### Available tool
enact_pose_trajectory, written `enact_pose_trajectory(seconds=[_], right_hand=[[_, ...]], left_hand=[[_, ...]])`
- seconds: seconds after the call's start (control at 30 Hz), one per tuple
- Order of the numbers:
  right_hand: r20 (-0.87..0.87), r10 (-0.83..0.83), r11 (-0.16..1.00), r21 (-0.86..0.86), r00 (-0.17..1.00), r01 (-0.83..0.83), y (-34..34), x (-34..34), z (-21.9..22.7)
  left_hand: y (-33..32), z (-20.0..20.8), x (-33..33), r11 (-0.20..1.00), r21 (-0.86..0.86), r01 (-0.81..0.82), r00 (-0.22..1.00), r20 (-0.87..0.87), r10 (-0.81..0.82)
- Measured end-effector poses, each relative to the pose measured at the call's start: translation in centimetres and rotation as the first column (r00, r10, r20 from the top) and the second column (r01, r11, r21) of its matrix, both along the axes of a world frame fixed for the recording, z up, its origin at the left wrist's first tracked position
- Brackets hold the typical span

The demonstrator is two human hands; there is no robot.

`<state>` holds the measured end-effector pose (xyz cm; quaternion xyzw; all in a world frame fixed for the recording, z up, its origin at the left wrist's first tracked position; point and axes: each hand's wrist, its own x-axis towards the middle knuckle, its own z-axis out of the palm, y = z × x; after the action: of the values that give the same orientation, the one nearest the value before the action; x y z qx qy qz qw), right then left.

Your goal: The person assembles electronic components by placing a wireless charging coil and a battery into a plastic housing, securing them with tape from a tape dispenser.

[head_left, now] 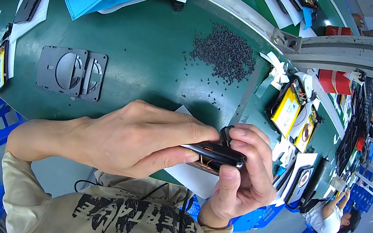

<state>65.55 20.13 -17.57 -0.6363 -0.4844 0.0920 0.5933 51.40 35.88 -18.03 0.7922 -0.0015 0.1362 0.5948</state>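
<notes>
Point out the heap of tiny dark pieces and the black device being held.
Heap of tiny dark pieces (224,53): head view, its middle.
Black device (221,154): head view, glossy side edge.

Left fingers (194,131) stretched rightward, right fingers (258,151) curled opposite

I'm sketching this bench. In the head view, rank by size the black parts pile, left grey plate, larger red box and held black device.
1. Black parts pile, left grey plate: too alike to rank
2. Larger red box
Unsure: held black device, partly hidden, nearer the camera
</notes>
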Motion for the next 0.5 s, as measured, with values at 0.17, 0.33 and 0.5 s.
enact_pose_trajectory(seconds=[0.17,0.33,0.5], right_hand=[[0.000,0.002,1.000,-0.019,1.000,-0.002,0.18,-0.04,0.21],[-0.042,0.023,0.999,-0.033,0.999,-0.024,0.32,-0.10,0.58],[-0.119,0.043,0.999,-0.018,0.992,-0.045,0.67,-0.11,0.60]], left_hand=[[0.10,-0.47,-0.17,1.000,0.011,-0.018,1.000,0.013,0.018],[0.00,-0.81,0.01,0.999,0.007,-0.047,0.996,0.079,0.047],[-0.11,-0.51,0.02,0.999,0.027,-0.043,0.994,0.097,0.040]])
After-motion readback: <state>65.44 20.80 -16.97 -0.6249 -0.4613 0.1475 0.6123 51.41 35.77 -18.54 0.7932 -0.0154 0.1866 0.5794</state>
